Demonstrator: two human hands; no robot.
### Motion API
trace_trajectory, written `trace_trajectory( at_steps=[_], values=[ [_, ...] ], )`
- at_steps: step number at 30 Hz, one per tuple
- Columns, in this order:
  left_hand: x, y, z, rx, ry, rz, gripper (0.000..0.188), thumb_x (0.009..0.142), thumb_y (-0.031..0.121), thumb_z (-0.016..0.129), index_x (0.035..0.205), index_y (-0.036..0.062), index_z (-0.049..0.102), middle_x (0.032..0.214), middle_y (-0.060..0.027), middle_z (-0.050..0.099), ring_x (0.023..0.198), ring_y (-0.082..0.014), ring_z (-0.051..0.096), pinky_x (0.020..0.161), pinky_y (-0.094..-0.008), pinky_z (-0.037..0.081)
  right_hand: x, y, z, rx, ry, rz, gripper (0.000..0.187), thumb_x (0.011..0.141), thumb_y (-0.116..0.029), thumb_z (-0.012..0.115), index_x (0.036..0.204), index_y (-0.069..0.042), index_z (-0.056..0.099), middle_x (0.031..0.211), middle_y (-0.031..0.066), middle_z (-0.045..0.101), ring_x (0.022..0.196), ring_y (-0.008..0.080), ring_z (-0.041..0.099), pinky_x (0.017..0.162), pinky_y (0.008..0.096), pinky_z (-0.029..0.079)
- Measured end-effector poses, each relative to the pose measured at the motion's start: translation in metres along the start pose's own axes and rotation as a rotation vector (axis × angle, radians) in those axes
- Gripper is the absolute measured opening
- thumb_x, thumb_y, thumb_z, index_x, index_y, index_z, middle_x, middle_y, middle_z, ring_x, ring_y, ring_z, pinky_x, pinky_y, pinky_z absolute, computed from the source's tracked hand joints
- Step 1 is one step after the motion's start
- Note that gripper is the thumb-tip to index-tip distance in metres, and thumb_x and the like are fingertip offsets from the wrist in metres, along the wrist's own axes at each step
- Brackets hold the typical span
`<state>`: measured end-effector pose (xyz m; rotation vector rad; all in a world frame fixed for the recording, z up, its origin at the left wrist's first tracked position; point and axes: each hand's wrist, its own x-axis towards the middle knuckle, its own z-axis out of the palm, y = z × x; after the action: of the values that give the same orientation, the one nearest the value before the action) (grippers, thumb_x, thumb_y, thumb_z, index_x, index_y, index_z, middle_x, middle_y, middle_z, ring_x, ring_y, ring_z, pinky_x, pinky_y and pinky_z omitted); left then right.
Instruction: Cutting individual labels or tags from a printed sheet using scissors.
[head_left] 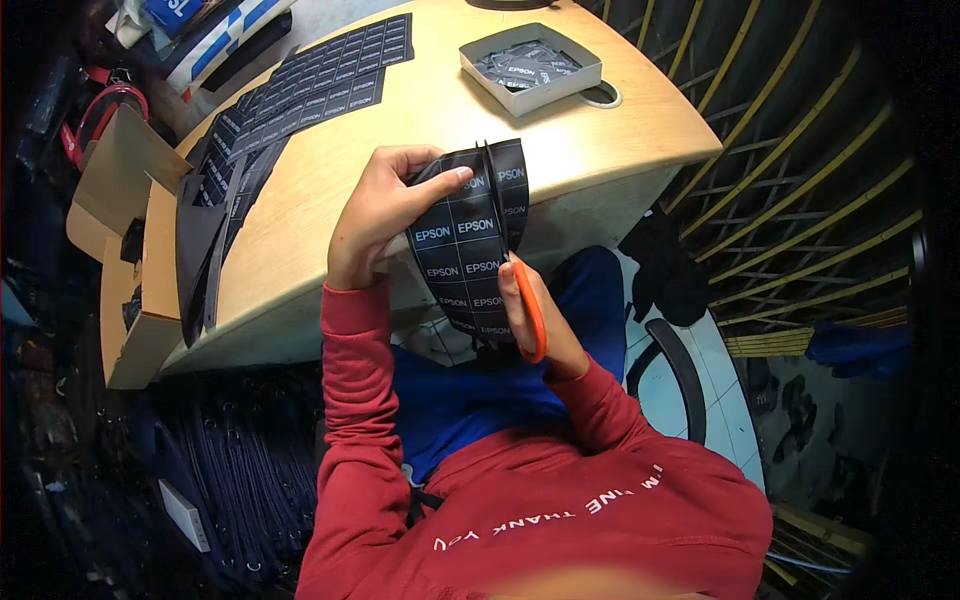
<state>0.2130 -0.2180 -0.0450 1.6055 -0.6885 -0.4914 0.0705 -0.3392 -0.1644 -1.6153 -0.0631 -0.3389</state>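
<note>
My left hand (392, 205) pinches the upper left part of a black sheet of printed labels (448, 255), thumb on its face. Thin pale lines divide the sheet into small rectangles. In my right hand (540, 312) are scissors (532, 318) with orange handles. Their dark blades point up and lie along the sheet, a strip of labels standing out on the blades' right side. The sheet is held above my lap, in front of the table's near edge. Some of my right fingers are hidden behind the sheet and the handle.
On the wooden table (440, 95) lie more black label sheets (330, 75), some hanging over its left edge. A shallow white box (545, 95) of cut labels stands at the back right. An open cardboard box (150, 290) is at the left, a chair armrest (685, 380) at the right.
</note>
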Motion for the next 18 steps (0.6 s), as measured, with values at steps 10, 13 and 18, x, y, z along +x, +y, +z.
trace_trajectory(
  at_steps=[10, 13, 18],
  values=[
    [0.000, 0.002, -0.002, -0.059, -0.028, -0.023, 0.017, 0.082, 0.009, 0.069, 0.092, -0.0049, 0.067, 0.077, -0.0033, 0.066, 0.065, -0.0049, 0.059, 0.057, -0.0185, 0.047, 0.001, -0.007, -0.002, -0.032, 0.033, -0.009, 0.052, 0.097, -0.048, 0.035, 0.075, -0.001, 0.042, 0.063, 0.0054, 0.037, 0.061, 0.0130, 0.038, 0.057, 0.0298, 0.038],
    [0.001, -0.001, -0.004, -0.025, -0.021, -0.031, 0.018, 0.082, 0.009, 0.069, 0.093, -0.0053, 0.067, 0.077, -0.0036, 0.066, 0.066, -0.0052, 0.059, 0.057, -0.0187, 0.047, 0.001, -0.010, -0.002, -0.034, 0.042, -0.004, 0.050, 0.097, -0.046, 0.038, 0.075, -0.002, 0.042, 0.061, 0.0043, 0.036, 0.060, 0.0117, 0.036, 0.055, 0.0294, 0.037],
    [0.001, -0.002, -0.007, -0.027, -0.035, -0.034, 0.018, 0.082, 0.011, 0.069, 0.092, -0.0044, 0.067, 0.076, -0.0030, 0.066, 0.064, -0.0053, 0.059, 0.057, -0.0183, 0.046, 0.001, -0.009, -0.002, -0.043, 0.052, -0.018, 0.048, 0.097, -0.044, 0.041, 0.073, -0.002, 0.041, 0.059, 0.0047, 0.035, 0.057, 0.0120, 0.034, 0.052, 0.0299, 0.036]
  ],
)
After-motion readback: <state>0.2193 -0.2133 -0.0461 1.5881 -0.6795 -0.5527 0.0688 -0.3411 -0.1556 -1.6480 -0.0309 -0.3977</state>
